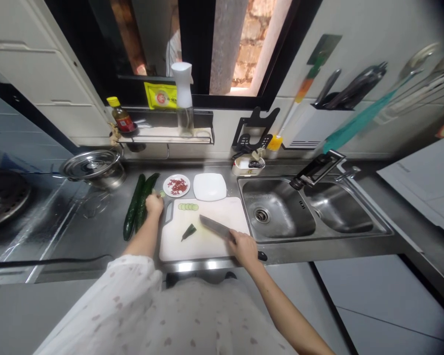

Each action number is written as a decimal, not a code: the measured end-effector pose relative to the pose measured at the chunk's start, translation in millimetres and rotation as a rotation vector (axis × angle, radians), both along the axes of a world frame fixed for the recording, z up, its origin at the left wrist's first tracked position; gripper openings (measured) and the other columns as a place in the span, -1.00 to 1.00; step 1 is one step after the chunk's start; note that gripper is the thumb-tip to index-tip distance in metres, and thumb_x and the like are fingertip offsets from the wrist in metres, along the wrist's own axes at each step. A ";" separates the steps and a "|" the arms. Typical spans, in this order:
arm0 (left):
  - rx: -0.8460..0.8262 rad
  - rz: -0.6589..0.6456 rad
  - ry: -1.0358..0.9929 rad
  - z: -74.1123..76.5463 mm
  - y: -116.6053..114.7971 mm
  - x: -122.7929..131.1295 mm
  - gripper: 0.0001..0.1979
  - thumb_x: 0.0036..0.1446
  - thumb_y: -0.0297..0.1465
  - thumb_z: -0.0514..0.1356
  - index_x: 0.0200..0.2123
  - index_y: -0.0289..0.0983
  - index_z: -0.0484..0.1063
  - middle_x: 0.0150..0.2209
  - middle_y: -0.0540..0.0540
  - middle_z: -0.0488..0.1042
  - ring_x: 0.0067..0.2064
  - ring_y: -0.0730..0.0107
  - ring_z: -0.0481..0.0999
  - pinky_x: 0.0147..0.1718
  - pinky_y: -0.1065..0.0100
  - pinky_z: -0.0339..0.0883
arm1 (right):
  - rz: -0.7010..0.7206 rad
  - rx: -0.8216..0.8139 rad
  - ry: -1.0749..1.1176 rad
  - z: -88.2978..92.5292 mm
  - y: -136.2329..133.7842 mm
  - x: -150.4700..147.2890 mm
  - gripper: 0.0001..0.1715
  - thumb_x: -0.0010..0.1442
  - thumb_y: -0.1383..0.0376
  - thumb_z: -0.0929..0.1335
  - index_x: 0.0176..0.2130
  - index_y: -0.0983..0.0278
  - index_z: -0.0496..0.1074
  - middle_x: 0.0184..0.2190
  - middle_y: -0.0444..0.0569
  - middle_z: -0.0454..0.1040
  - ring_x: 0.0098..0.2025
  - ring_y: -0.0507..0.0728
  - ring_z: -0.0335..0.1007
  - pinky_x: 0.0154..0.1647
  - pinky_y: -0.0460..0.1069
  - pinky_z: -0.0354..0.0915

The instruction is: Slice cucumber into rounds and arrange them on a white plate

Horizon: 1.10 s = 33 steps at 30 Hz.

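Observation:
My right hand is closed round the black handle of a kitchen knife, its blade lying low over the white cutting board and pointing left. My left hand is off the board's left side, fingers curled, beside two long dark cucumbers. Small pale green pieces show by its fingertips; whether it holds anything is hidden. A row of cucumber slices lies near the board's far edge. Closer to me on the board is a dark green cucumber end.
Behind the board are a round plate with chopped red bits and a white square plate. A double sink with a faucet is to the right. A lidded steel pot stands left, below a wall rack holding bottles.

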<state>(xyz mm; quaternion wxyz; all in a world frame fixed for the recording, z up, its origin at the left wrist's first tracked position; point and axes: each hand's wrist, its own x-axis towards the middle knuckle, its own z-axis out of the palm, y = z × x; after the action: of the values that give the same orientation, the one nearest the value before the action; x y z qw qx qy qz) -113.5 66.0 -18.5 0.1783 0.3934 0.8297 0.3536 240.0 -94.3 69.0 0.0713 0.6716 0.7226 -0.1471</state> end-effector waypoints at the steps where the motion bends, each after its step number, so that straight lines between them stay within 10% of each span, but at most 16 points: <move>1: 0.021 0.008 -0.015 0.4 -6.2 3.3 -0.91 -0.11 -0.52 0.21 -0.44 -0.33 0.48 -0.38 -0.26 0.54 -0.17 0.10 0.51 -0.11 0.25 0.31 | -0.011 -0.008 0.015 -0.3 -0.8 -1.5 -0.63 0.25 0.22 0.24 0.02 0.17 0.41 -0.17 0.00 0.55 -0.12 0.13 0.42 -0.21 -0.06 0.13; 9: 0.210 -0.024 -0.202 -10.6 -83.0 49.4 -0.78 0.03 -0.39 0.17 -0.24 -0.28 0.52 -0.36 -0.11 0.54 -0.23 0.27 0.50 -0.14 0.33 0.32 | -0.063 -0.028 0.067 -6.3 -2.7 -14.4 -0.57 0.38 0.17 0.08 -0.12 0.19 0.44 -0.29 -0.03 0.56 -0.25 0.09 0.45 -0.34 -0.09 0.06; 17: 0.286 -0.388 -0.084 -14.7 -151.0 80.4 -0.77 0.15 -0.30 0.12 -0.22 -0.23 0.51 -0.22 -0.15 0.51 -0.16 0.24 0.47 -0.10 0.26 0.32 | -0.021 -0.067 0.077 -2.9 -3.9 -25.4 -0.58 0.39 0.17 0.06 -0.09 0.21 0.40 -0.26 0.00 0.55 -0.22 0.09 0.45 -0.32 -0.08 0.09; 33: 0.398 -0.582 0.034 -22.5 -157.1 94.9 -0.76 0.21 -0.33 0.07 -0.17 -0.21 0.51 -0.20 -0.17 0.49 -0.08 0.23 0.43 0.01 0.20 0.27 | 0.068 -0.088 0.066 -5.3 -13.6 -47.2 -0.61 0.37 0.22 0.08 -0.06 0.27 0.37 -0.27 0.06 0.54 -0.22 0.13 0.46 -0.26 -0.05 0.18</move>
<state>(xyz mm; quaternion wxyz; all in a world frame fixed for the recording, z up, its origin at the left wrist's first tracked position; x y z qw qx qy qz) -18.6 -91.2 -41.0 0.1779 0.6462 0.6004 0.4362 192.7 -107.9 63.7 0.0818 0.6377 0.7399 -0.1980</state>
